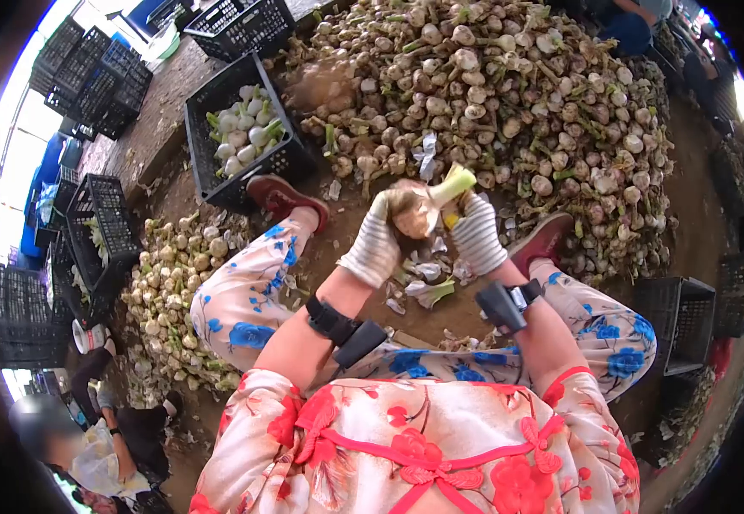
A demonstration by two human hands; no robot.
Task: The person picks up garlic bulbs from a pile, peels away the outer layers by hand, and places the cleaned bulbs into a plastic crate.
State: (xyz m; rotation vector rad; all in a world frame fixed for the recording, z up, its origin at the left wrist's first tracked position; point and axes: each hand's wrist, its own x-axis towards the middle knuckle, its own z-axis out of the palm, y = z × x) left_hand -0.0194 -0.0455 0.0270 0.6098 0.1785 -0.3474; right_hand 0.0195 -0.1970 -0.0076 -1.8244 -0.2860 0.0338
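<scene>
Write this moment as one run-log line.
left hand: holds garlic bulb | right hand: at its green stalk | ahead: garlic pile | crate: white bulbs

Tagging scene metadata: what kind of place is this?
Probably a garlic trimming and sorting yard. Signs: a huge heap of untrimmed bulbs on a dirt floor, stacked black crates, one crate of cleaned white bulbs, and a gloved left hand gripping a bulb.

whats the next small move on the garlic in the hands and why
Probably peel off dirty outer skin. The left gloved hand cups a brownish garlic bulb with a pale green stalk, the right gloved hand is at its stalk, yet bulbs in the black plastic crate are white.
</scene>
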